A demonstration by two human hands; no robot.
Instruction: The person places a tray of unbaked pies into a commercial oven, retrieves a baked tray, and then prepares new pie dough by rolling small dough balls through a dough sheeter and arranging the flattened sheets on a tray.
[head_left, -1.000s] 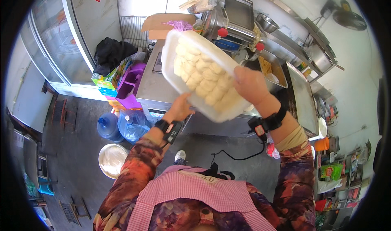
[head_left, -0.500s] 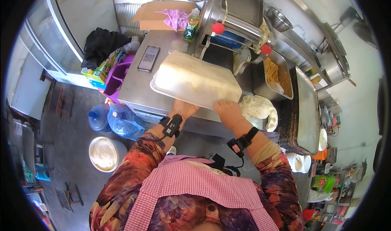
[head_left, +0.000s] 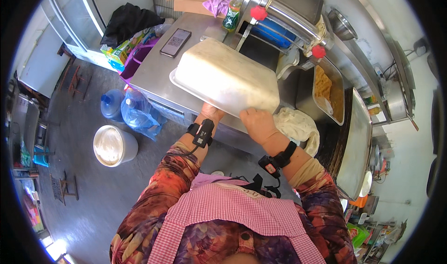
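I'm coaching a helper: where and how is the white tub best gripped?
Likely its near rim, from the near side: the white tub is bottom-up, with that long edge facing the pink apron. The left hand and right hand are there.

The white tub (head_left: 228, 77), a second ago tilted with its pale dough pieces showing, has been turned bottom up over the counter (head_left: 153, 77), and the pieces are now hidden. The right hand (head_left: 258, 124) has moved from the tub's right end to its near rim, closer to the left hand (head_left: 212, 111). The phone (head_left: 176, 43), partly covered before, now shows whole.
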